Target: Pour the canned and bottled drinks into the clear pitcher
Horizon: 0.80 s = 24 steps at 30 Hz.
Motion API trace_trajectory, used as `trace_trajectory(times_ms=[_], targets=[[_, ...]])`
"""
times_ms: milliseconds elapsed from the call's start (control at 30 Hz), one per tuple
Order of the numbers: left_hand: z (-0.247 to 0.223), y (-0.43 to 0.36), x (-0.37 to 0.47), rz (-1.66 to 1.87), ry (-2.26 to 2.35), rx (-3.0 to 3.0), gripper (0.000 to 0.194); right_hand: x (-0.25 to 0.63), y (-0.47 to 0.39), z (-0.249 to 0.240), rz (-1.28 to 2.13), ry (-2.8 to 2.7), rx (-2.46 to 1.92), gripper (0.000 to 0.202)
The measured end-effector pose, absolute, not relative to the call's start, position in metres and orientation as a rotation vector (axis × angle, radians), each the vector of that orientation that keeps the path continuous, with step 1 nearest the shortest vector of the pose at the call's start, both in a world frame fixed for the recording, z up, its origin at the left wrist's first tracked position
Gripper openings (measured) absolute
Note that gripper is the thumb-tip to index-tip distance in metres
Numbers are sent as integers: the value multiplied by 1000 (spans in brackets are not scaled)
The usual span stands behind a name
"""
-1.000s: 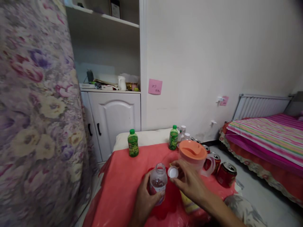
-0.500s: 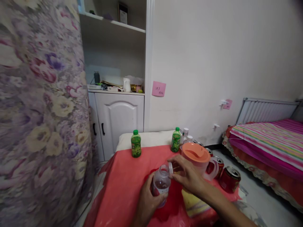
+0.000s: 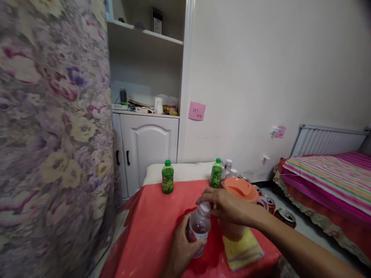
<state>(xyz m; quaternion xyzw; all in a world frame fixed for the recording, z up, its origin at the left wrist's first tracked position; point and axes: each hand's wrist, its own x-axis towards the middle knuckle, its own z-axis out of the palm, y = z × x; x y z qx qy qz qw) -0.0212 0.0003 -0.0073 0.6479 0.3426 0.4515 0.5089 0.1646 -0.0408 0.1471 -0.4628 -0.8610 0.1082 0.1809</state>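
My left hand [image 3: 185, 241] is wrapped round a clear plastic bottle [image 3: 199, 227] with a label, held upright over the red tablecloth [image 3: 150, 224]. A white cap [image 3: 204, 207] sits on the bottle's mouth. The fingers of my right hand [image 3: 223, 204] are closed about this cap; whether its thread has caught cannot be seen. Just behind my right hand stands a pitcher with an orange lid [image 3: 241, 188], its body partly covered by my hand and forearm. A folded yellow cloth [image 3: 243, 251] lies to the right of the bottle.
Two green-capped bottles of green drink, one on the left [image 3: 167, 177] and one farther right [image 3: 216, 173], stand at the back of the table. White-capped bottles [image 3: 228, 166] and several cans [image 3: 285, 217] line the right side. A bed [image 3: 333, 181] is beyond.
My right hand has brought the white cap from beside the bottle's open mouth onto it. My right forearm now reaches across some of the cans. The view has shifted slightly.
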Motion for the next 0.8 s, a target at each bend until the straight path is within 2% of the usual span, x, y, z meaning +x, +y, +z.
trace_trajectory(times_ms=[267,567,800], targets=[[-6,0,-22,1093,907,1576,68,157,-35,164,311,-2618,-1335,37],[-10,4,-20,1108,818,1531,67,157,-19,167,308,-2824,-1167,22],[-9,2,-20,1089,900,1522,71,153,-26,171,207,-2814,-1334,16]])
